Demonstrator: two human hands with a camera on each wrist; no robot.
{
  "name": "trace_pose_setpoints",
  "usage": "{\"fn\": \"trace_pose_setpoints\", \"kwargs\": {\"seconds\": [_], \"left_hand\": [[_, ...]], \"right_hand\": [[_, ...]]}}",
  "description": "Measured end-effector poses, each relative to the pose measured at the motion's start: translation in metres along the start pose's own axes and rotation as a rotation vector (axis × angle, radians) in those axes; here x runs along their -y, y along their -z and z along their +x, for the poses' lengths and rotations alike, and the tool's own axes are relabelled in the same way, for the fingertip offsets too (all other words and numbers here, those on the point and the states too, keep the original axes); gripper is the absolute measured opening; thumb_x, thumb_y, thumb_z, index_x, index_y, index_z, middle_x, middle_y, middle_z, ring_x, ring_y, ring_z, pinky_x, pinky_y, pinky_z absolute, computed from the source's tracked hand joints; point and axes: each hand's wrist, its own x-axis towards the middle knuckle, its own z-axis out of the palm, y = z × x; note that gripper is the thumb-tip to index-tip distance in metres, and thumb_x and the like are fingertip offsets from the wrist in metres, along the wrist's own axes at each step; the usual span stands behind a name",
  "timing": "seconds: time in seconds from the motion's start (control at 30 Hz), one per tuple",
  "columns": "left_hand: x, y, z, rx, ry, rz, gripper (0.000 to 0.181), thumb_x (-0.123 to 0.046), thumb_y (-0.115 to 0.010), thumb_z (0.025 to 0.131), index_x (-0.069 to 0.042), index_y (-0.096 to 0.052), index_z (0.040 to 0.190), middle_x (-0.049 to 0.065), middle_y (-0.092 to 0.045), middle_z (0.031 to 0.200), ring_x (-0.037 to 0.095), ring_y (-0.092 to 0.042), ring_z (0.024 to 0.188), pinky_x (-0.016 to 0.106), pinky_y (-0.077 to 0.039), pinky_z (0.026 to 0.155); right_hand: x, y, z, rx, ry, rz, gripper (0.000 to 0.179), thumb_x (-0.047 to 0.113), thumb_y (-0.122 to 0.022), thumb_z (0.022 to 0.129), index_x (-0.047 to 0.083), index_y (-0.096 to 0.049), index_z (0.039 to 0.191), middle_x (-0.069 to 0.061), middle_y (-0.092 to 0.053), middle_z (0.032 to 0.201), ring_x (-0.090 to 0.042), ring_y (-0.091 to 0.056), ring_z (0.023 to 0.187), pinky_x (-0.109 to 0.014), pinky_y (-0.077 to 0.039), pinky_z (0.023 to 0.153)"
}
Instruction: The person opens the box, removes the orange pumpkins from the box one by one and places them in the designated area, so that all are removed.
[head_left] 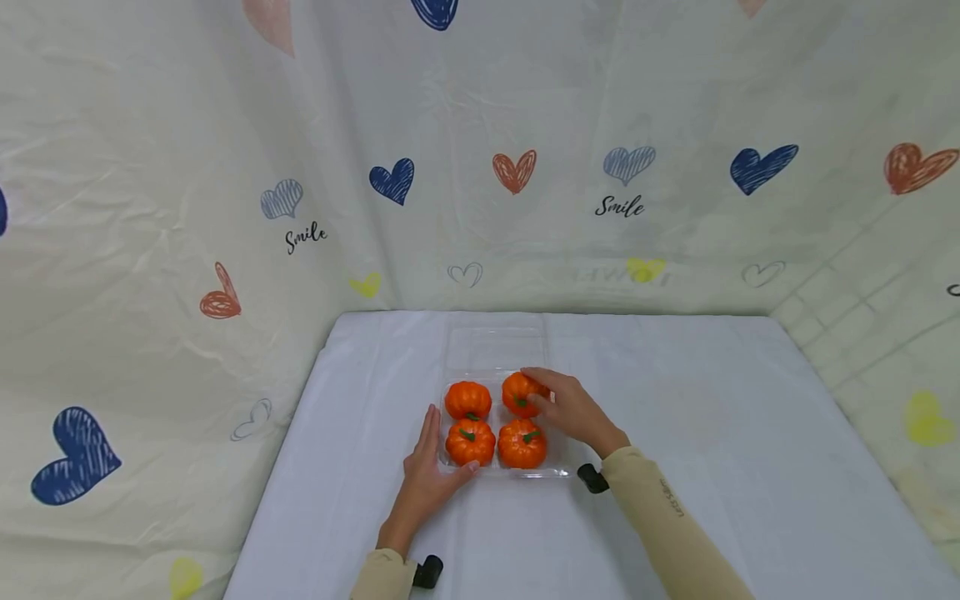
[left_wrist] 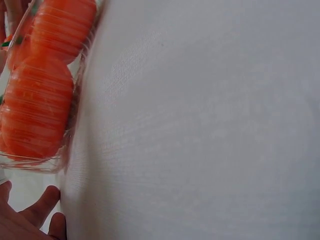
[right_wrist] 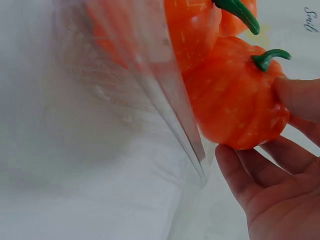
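Observation:
Orange toy pumpkins with green stems sit two by two in a clear plastic box (head_left: 558, 467) whose lid (head_left: 497, 342) lies folded back behind it. My right hand (head_left: 573, 408) grips the back-right pumpkin (head_left: 517, 392), thumb on one side and fingers around the other, as the right wrist view shows. Along the box's left side stands my left hand (head_left: 429, 483), fingers straight and thumb reaching to the front edge by the front-left pumpkin (head_left: 470, 443). The back-left pumpkin (head_left: 468, 400) and front-right pumpkin (head_left: 522, 444) rest untouched.
A white cloth covers the table (head_left: 712, 433). Behind it and at the sides hangs a pale curtain (head_left: 480, 108) printed with hearts and words. A small black device (head_left: 428, 572) is on the left wrist, another (head_left: 592, 478) on the right.

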Motion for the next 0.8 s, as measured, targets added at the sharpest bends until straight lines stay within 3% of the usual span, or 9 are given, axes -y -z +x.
{"fn": "trace_pose_setpoints", "kwargs": {"seconds": [0.17, 0.37, 0.8], "left_hand": [[0.002, -0.001, 0.000, 0.001, -0.006, 0.009, 0.120, -0.069, -0.079, 0.085, -0.019, -0.016, 0.174, -0.003, -0.009, 0.180, 0.041, -0.030, 0.157, 0.075, -0.032, 0.115], [0.003, -0.001, 0.000, 0.003, -0.015, 0.012, 0.120, -0.067, -0.079, 0.086, -0.018, -0.015, 0.174, -0.001, -0.009, 0.180, 0.041, -0.031, 0.157, 0.070, -0.036, 0.115], [0.001, -0.001, 0.002, 0.005, -0.022, 0.016, 0.119, -0.067, -0.078, 0.087, -0.018, -0.013, 0.174, 0.001, -0.009, 0.180, 0.041, -0.033, 0.156, 0.073, -0.034, 0.115]], "right_hand": [[-0.003, 0.005, -0.004, -0.065, -0.036, 0.005, 0.047, 0.011, -0.070, 0.105, -0.003, -0.060, 0.148, -0.018, -0.067, 0.141, -0.031, -0.067, 0.107, -0.048, -0.061, 0.093], [-0.012, 0.010, -0.011, -0.144, -0.096, 0.016, 0.047, 0.019, -0.071, 0.106, -0.004, -0.062, 0.146, -0.018, -0.072, 0.128, -0.030, -0.070, 0.100, -0.043, -0.064, 0.086], [-0.036, 0.023, -0.031, -0.261, -0.274, 0.089, 0.050, 0.032, -0.061, 0.111, -0.003, -0.060, 0.147, -0.024, -0.070, 0.133, -0.039, -0.070, 0.114, -0.052, -0.061, 0.095]]}}
